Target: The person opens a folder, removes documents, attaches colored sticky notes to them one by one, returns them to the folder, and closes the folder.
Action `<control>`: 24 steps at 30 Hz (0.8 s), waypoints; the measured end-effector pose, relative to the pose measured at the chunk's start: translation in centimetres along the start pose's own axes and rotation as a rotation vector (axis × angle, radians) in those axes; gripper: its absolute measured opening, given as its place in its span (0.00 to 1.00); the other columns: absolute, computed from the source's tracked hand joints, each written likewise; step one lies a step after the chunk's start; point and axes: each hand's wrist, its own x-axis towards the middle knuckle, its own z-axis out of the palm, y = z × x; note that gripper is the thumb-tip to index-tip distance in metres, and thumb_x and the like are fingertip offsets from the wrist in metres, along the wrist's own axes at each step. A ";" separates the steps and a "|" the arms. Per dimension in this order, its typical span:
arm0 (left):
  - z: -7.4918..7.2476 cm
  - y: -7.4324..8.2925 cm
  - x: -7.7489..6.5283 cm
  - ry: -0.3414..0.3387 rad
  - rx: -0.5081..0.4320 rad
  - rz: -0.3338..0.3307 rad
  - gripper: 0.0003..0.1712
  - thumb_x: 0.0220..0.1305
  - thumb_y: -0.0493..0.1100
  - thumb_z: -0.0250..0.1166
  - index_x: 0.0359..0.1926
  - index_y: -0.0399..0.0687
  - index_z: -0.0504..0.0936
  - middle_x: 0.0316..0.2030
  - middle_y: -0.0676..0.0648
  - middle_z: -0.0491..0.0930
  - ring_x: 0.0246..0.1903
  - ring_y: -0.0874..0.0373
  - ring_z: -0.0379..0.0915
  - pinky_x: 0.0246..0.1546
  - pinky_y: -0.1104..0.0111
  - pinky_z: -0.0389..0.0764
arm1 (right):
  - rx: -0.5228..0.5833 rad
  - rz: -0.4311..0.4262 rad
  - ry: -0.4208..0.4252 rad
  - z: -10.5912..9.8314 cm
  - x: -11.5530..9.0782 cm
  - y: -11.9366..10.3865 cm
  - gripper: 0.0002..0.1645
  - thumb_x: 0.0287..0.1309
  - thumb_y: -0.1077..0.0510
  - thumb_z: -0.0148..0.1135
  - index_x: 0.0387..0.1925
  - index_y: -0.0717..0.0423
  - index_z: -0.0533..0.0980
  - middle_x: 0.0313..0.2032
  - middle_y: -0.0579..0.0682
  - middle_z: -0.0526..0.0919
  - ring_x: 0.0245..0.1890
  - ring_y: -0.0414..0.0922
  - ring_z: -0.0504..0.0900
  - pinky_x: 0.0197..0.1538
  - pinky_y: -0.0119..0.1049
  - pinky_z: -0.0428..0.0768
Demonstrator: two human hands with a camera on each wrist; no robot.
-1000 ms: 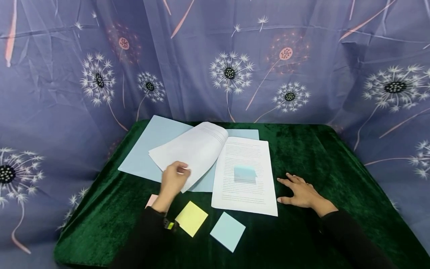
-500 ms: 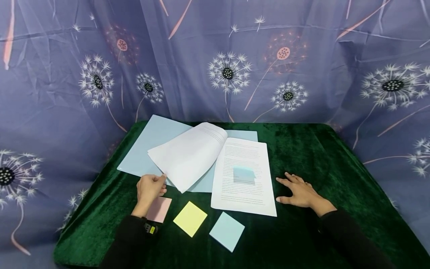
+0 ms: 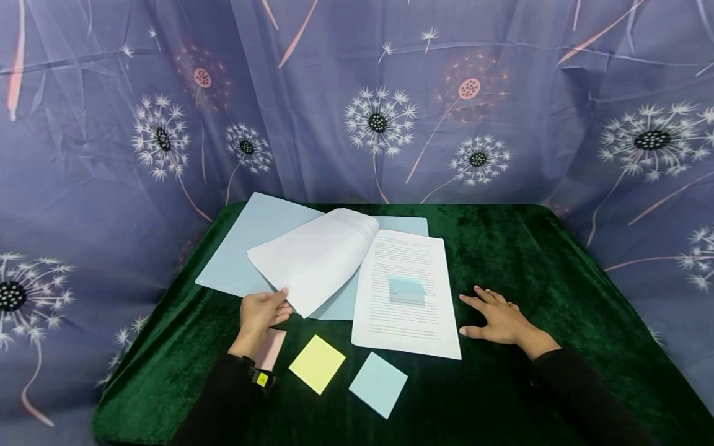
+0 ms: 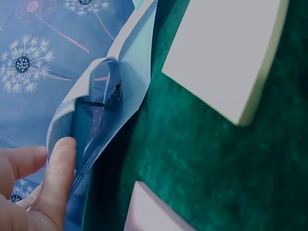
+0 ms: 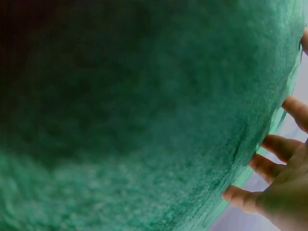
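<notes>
My left hand (image 3: 263, 317) pinches the near left edge of some turned-over paper pages (image 3: 315, 257), thumb on top and fingers beneath. The left wrist view shows the pages (image 4: 61, 113) curling up between thumb and index finger. These pages bend back from a printed page (image 3: 401, 334) on the right, which carries a blue sticky note (image 3: 407, 290). A light blue folder (image 3: 237, 248) lies open underneath. My right hand (image 3: 496, 321) rests on the green cloth with fingers spread, to the right of the printed page, holding nothing.
Nearer me lie a pink sticky note pad (image 3: 271, 350), partly behind the left hand, a yellow pad (image 3: 317, 364) and a blue pad (image 3: 378, 384). Green velvet cloth (image 3: 502, 248) covers the table. A dandelion-print curtain (image 3: 312, 124) hangs behind it.
My left hand moved left off the pages to their left corner, uncovering part of the pink pad, then shifted slightly right and took hold of the edge. The right hand stayed put.
</notes>
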 end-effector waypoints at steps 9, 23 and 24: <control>0.5 0.3 -0.4 -0.004 -0.076 0.008 0.23 0.72 0.38 0.61 0.62 0.26 0.73 0.25 0.55 0.83 0.24 0.70 0.82 0.32 0.78 0.84 | -0.002 0.007 0.009 0.1 0.1 -0.1 0.51 0.56 0.32 0.67 0.72 0.55 0.67 0.75 0.73 0.56 0.72 0.76 0.54 0.60 0.82 0.57; 1.6 1.5 -1.1 0.070 0.041 0.179 0.20 0.74 0.40 0.60 0.60 0.32 0.72 0.36 0.45 0.83 0.26 0.70 0.78 0.33 0.79 0.82 | -0.011 0.001 0.019 0.3 -0.1 -0.1 0.51 0.56 0.32 0.67 0.72 0.55 0.68 0.75 0.73 0.57 0.72 0.76 0.55 0.60 0.81 0.58; 1.7 1.5 -1.1 0.068 0.040 0.193 0.23 0.74 0.39 0.60 0.63 0.32 0.70 0.35 0.44 0.83 0.25 0.71 0.78 0.33 0.80 0.82 | -0.008 0.003 0.018 0.3 -0.2 -0.1 0.51 0.56 0.31 0.67 0.72 0.55 0.68 0.75 0.73 0.57 0.72 0.76 0.55 0.60 0.81 0.58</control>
